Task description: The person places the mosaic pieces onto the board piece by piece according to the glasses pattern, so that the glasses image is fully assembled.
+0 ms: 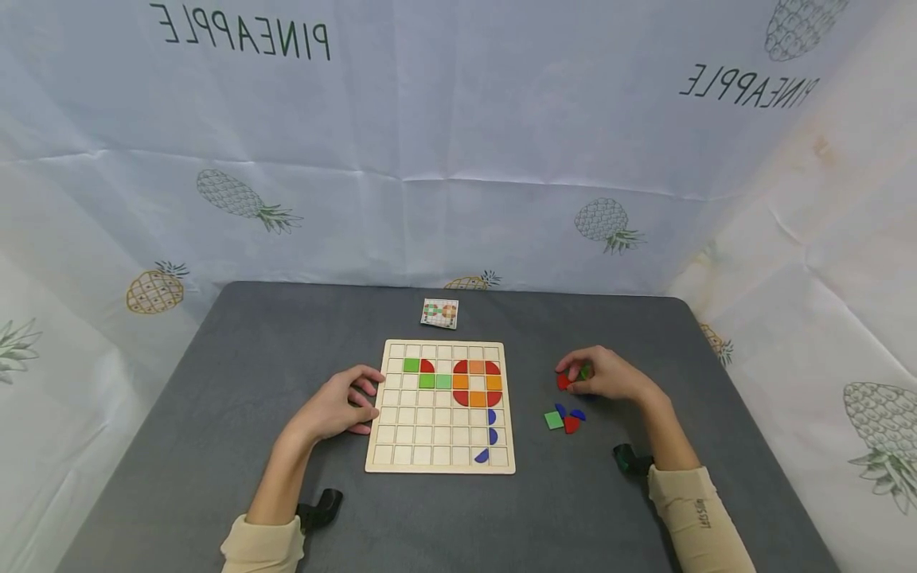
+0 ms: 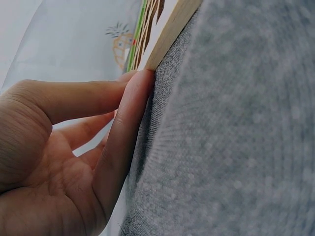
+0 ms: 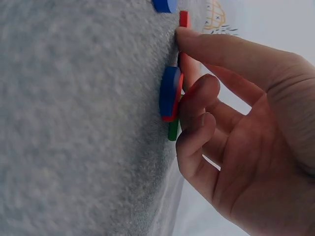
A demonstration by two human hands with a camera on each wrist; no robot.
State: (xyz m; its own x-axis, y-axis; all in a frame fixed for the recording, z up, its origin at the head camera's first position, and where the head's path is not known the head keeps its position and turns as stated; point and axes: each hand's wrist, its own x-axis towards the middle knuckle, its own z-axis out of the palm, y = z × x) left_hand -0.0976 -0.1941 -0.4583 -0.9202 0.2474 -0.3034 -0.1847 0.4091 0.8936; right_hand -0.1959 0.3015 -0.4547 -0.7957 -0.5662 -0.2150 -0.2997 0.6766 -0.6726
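Note:
My left hand point(image 1: 340, 404) touches the left edge of a pale wooden grid board point(image 1: 424, 434) with its fingertips; the left wrist view shows the fingers point(image 2: 130, 105) against the board's side point(image 2: 172, 37). Red, orange and green pieces sit in the upper grid, along with several half-round blue pieces point(image 1: 492, 436) lower right. Right of the board, my right hand point(image 1: 605, 374) pinches a red quarter-circle piece point(image 1: 563, 382) at the table top. A green piece point(image 1: 586, 372) lies partly hidden under that hand. Nearer me are a green square point(image 1: 554, 420), another red piece point(image 1: 571, 425) and blue half-rounds point(image 1: 577, 415).
Behind the board lies a small printed pattern card point(image 1: 439, 313). A grey cloth point(image 1: 286, 326) covers the table, and a white curtain with pineapple prints point(image 1: 458, 215) hangs around its back and sides. Black wrist straps point(image 1: 322, 509) are on both wrists.

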